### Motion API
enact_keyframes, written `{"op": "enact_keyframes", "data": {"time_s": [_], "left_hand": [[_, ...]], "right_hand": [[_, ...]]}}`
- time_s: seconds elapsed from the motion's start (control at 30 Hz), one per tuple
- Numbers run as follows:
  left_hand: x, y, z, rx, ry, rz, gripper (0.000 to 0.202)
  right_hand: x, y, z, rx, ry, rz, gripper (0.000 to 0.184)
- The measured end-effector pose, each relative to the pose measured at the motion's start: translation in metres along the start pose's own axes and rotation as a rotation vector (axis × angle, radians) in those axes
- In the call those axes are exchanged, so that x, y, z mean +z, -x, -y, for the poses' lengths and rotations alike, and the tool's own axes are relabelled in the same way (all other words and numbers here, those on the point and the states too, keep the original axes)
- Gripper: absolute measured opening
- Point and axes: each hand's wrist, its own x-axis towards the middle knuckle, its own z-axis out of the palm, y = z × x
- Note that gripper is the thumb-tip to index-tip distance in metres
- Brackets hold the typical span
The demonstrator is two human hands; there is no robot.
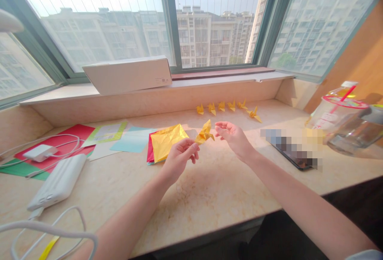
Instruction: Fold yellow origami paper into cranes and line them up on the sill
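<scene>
Yellow paper crane between the two hands, nearer the left. The left hand pinches the crane's lower left end between thumb and fingertips, the other fingers loosely curled. The right hand, partly open with fingers bent and nothing visible in its grasp, lies just beside the crane's right side. Six smaller-looking cranes stand beyond on the table.

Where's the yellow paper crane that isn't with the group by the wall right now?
In the head view, the yellow paper crane is near the middle, in the left hand's fingertips, between the stacked yellow paper and the right hand.
</scene>
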Motion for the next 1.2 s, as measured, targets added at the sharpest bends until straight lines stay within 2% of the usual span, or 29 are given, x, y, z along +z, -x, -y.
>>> {"op": "enact_keyframes", "data": {"time_s": [0.13,0.27,0.4,0.6,0.73,0.9,1.1,1.2], "left_hand": [[-0.002,-0.002,0.001,0.010,-0.017,-0.094,0.024],[0.000,0.000,0.000,-0.014,-0.026,-0.013,0.027],[0.003,0.003,-0.002,-0.082,0.006,0.048,0.032],[0.003,0.003,-0.002,-0.121,-0.025,0.053,0.036],[0.002,0.002,0.000,-0.091,-0.049,0.074,0.032],[0.002,0.000,0.002,-0.037,-0.079,0.061,0.026],[-0.001,-0.001,0.005,0.057,-0.153,0.004,0.028],[-0.002,-0.002,0.006,0.039,-0.200,0.002,0.029]], "right_hand": [[0.004,0.006,-0.001,-0.252,0.239,0.004,0.034],[0.009,0.014,-0.005,-0.461,0.377,0.081,0.023],[0.013,0.018,-0.007,-0.564,0.412,0.111,0.011],[0.015,0.022,-0.005,-0.683,0.493,0.157,0.008],[0.016,0.022,-0.006,-0.636,0.464,0.145,0.008],[0.015,0.019,-0.005,-0.407,0.337,0.142,0.011],[0.016,0.020,-0.003,-0.298,0.237,0.222,0.022],[0.015,0.018,-0.005,-0.227,0.163,0.180,0.031]]}}
